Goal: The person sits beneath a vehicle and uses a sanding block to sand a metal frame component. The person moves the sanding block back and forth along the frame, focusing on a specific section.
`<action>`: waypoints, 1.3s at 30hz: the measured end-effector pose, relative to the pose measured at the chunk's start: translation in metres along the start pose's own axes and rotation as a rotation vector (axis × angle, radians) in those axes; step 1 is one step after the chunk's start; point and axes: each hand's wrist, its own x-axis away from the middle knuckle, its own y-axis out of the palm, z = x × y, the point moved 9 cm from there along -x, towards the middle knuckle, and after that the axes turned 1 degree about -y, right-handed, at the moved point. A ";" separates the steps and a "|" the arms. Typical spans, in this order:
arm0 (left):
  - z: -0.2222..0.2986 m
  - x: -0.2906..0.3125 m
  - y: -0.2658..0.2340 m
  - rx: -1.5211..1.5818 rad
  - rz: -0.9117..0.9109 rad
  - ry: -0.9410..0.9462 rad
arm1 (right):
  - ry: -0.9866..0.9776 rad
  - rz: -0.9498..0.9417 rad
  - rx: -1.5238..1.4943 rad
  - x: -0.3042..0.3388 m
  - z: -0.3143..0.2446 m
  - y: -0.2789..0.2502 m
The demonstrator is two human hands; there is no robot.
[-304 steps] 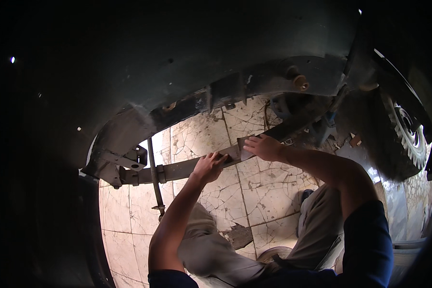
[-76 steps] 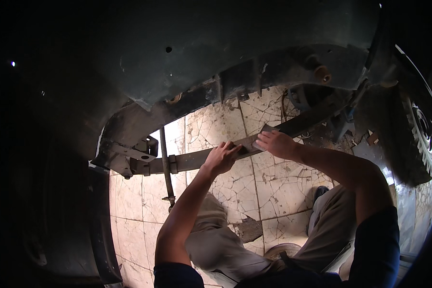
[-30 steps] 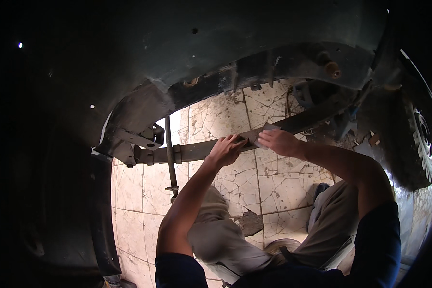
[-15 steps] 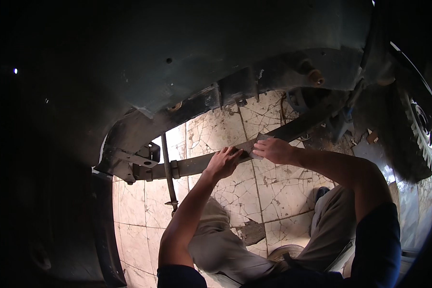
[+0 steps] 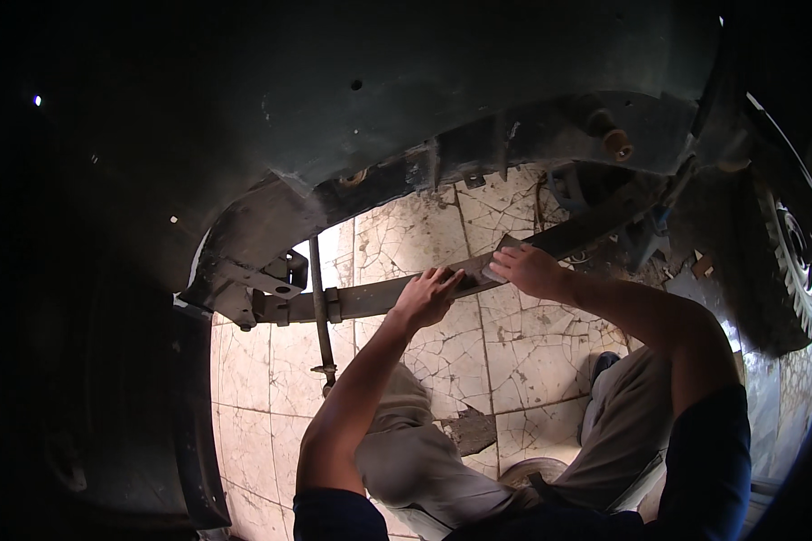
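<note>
A long dark leaf spring [image 5: 379,296] runs slantwise under the vehicle body, rising toward the right. My left hand [image 5: 426,298] is closed over the near side of its middle, fingers on top and thumb stretched to the right. Just right of it, my right hand [image 5: 525,271] pinches a small grey-brown sheet that looks like sandpaper [image 5: 509,242] and presses it on the spring. One corner of the sheet sticks out past the fingertips; the rest is under them. The spring's surface beneath the fingers is hidden.
The dark vehicle body [image 5: 244,108] and frame rail [image 5: 415,171] hang just beyond my hands. A thin rod [image 5: 321,307] crosses the spring at left, near a bracket [image 5: 284,275]. A toothed wheel-like part [image 5: 789,252] stands at right. Below lies a cracked tile floor [image 5: 532,352].
My right hand has slid a little to the right and upward along the spring with the sheet, widening the gap to my left hand. The left hand keeps its hold. The view has shifted slightly.
</note>
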 end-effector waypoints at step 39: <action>-0.002 -0.001 -0.001 0.057 -0.015 -0.019 | -0.035 0.113 0.021 -0.013 0.000 -0.003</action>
